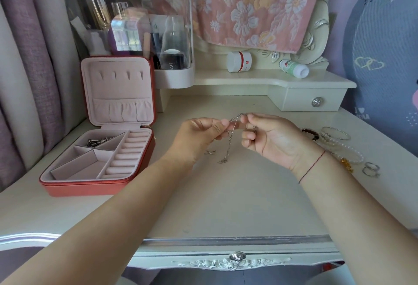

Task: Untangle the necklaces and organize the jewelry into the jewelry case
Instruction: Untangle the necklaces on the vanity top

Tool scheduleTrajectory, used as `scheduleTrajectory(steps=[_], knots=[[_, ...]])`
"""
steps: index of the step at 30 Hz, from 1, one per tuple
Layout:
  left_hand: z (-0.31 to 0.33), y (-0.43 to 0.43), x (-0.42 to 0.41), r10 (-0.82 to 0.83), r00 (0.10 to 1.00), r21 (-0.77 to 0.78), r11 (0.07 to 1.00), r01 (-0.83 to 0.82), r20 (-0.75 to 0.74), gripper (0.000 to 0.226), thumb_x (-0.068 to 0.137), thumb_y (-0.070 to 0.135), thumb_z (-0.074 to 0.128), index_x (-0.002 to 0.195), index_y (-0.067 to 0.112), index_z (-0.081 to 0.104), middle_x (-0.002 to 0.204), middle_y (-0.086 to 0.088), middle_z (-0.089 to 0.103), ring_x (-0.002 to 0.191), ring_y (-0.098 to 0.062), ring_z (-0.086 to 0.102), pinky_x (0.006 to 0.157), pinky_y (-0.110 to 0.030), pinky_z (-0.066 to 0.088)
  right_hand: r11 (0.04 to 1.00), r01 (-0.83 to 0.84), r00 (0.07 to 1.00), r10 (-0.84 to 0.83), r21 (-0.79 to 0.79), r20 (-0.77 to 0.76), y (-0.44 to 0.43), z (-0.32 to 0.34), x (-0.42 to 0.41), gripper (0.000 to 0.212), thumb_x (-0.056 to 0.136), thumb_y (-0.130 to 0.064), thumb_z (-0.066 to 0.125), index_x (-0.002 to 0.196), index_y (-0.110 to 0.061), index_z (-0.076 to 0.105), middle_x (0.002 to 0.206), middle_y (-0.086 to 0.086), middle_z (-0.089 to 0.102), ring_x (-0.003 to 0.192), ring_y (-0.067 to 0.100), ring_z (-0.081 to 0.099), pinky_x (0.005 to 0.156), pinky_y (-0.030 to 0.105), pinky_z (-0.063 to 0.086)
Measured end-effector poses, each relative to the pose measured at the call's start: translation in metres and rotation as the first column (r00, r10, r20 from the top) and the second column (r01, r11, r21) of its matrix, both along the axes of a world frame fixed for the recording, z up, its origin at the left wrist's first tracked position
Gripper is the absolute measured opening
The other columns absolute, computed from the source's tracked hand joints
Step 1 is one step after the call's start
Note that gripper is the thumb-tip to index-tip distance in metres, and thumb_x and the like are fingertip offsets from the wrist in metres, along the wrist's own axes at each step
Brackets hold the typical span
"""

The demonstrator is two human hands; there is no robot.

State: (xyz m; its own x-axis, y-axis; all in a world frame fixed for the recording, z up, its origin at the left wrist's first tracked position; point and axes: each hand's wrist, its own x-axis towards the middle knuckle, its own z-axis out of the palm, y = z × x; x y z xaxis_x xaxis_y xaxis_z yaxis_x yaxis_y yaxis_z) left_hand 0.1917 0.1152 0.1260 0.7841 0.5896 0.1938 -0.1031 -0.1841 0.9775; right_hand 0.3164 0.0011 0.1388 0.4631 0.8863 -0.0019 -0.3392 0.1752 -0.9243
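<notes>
Thin silver necklace chains (pixel 229 146) hang tangled between my hands above the middle of the dressing table (pixel 226 205). My left hand (pixel 201 136) pinches the chain between thumb and forefinger. My right hand (pixel 269 136) pinches it close by, its other fingers curled. The chain's lower ends touch the tabletop. The open red jewelry case (pixel 99 185) stands at the left, lid upright, pink inside. Silver jewelry (pixel 99 142) lies in its back compartment. The ring rolls and the front compartments hold nothing.
Right of my right wrist lie a dark bead bracelet (pixel 311 133), a clear bead bracelet (pixel 348 151), a silver bangle (pixel 337 133), an amber charm (pixel 347 164) and rings (pixel 371 169). A clear cosmetics organizer (pixel 133 24) stands behind the case. Two jars (pixel 239 61) lie on the raised shelf.
</notes>
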Motion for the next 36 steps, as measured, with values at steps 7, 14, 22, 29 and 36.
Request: scheduleTrajectory(steps=[7, 14, 22, 29, 36], knots=[[-0.0044, 0.0016, 0.0031, 0.106, 0.994, 0.194, 0.976, -0.103, -0.006, 0.02, 0.088, 0.031, 0.066, 0.071, 0.021, 0.072, 0.067, 0.009, 0.066, 0.065, -0.001, 0.057, 0.066, -0.014, 0.043, 0.999, 0.032, 0.999, -0.032, 0.007, -0.003, 0.0015, -0.0001, -0.0001, 0.025, 0.1, -0.007, 0.039, 0.08, -0.006, 0.055, 0.08, 0.013, 0.059, 0.046, 0.011, 0.04, 0.048, 0.021, 0.042], [-0.0034, 0.0056, 0.003, 0.099, 0.994, 0.127, 0.988, -0.093, -0.041, 0.023, 0.086, 0.034, 0.069, 0.069, 0.018, 0.069, 0.058, 0.016, 0.06, 0.058, 0.001, 0.051, 0.057, -0.009, 0.038, 1.0, -0.012, 0.999, 0.012, -0.024, -0.031, -0.0011, 0.0019, -0.0002, 0.024, 0.1, -0.01, 0.037, 0.081, -0.009, 0.052, 0.082, 0.018, 0.064, 0.045, 0.012, 0.039, 0.046, 0.021, 0.04], [-0.0044, 0.0062, 0.0037, -0.035, 0.999, -0.028, 0.999, 0.034, -0.032, 0.009, 0.089, 0.019, 0.067, 0.089, 0.012, 0.072, 0.074, 0.005, 0.068, 0.067, -0.005, 0.057, 0.074, -0.02, 0.044, 1.0, 0.012, 0.999, -0.013, -0.021, -0.033, -0.0009, 0.0009, 0.0034, 0.024, 0.101, -0.013, 0.035, 0.082, -0.012, 0.049, 0.081, 0.012, 0.064, 0.045, 0.012, 0.04, 0.044, 0.02, 0.038], [-0.0038, 0.0061, 0.0026, -0.083, 0.997, -0.108, 0.991, 0.083, 0.002, 0.011, 0.08, 0.01, 0.072, 0.09, 0.015, 0.073, 0.076, 0.006, 0.07, 0.073, -0.007, 0.059, 0.074, -0.017, 0.045, 0.998, 0.057, 0.995, -0.058, -0.017, -0.075, 0.0005, 0.0012, 0.0045, 0.028, 0.101, -0.011, 0.034, 0.077, -0.012, 0.049, 0.082, 0.015, 0.068, 0.047, 0.015, 0.05, 0.046, 0.021, 0.042], [-0.0035, 0.0052, 0.0009, -0.079, 0.997, -0.086, 0.993, 0.081, 0.022, 0.019, 0.068, 0.018, 0.077, 0.085, 0.014, 0.069, 0.076, 0.004, 0.069, 0.069, -0.006, 0.062, 0.076, -0.017, 0.049, 0.993, 0.115, 0.993, -0.115, -0.025, 0.004, 0.0003, 0.0015, 0.0023, 0.029, 0.102, -0.012, 0.033, 0.077, -0.012, 0.048, 0.081, 0.019, 0.068, 0.047, 0.018, 0.053, 0.045, 0.022, 0.045]])
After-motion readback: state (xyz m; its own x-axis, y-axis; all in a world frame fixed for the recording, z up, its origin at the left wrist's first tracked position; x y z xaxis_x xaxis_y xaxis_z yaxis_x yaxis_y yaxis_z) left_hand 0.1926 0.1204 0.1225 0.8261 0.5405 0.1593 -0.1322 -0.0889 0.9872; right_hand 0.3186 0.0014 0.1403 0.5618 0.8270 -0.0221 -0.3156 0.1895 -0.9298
